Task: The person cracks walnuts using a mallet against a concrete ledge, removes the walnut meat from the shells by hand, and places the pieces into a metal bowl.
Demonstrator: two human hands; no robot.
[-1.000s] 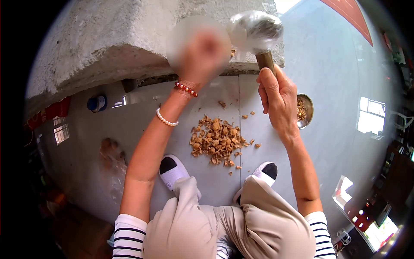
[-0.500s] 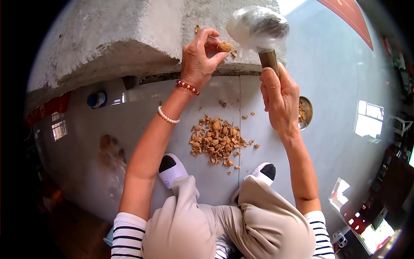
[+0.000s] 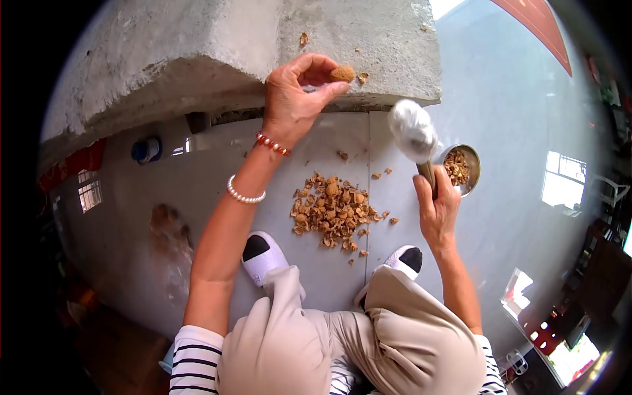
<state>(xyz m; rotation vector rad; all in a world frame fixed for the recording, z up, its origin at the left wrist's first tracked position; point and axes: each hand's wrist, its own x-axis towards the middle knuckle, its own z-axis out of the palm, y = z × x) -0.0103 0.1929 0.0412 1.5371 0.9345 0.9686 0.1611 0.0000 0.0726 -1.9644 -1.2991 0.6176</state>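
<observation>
Between thumb and fingertips, my left hand (image 3: 296, 99) pinches a walnut (image 3: 342, 74) at the edge of the concrete slab (image 3: 247, 36). Bits of walnut shell (image 3: 363, 78) lie on the slab beside it. My right hand (image 3: 440, 207) is wrapped round the short handle of a hammer (image 3: 413, 131), whose head is covered in clear plastic. The hammer is held over the floor, lower than the slab's edge and apart from the walnut. Just right of the hammer, a metal bowl (image 3: 476, 172) holds walnut pieces (image 3: 457, 166).
A heap of walnut shells (image 3: 332, 210) lies on the grey tiled floor, with a few scattered bits around it. My slippered feet (image 3: 264, 258) stand either side below the heap. A blue-capped container (image 3: 146, 150) and a clear plastic bag (image 3: 172, 257) are at the left.
My right hand has lowered the hammer from above the slab toward me, bringing the bowl more into view. My left hand has shifted slightly down and left, still pinching the walnut.
</observation>
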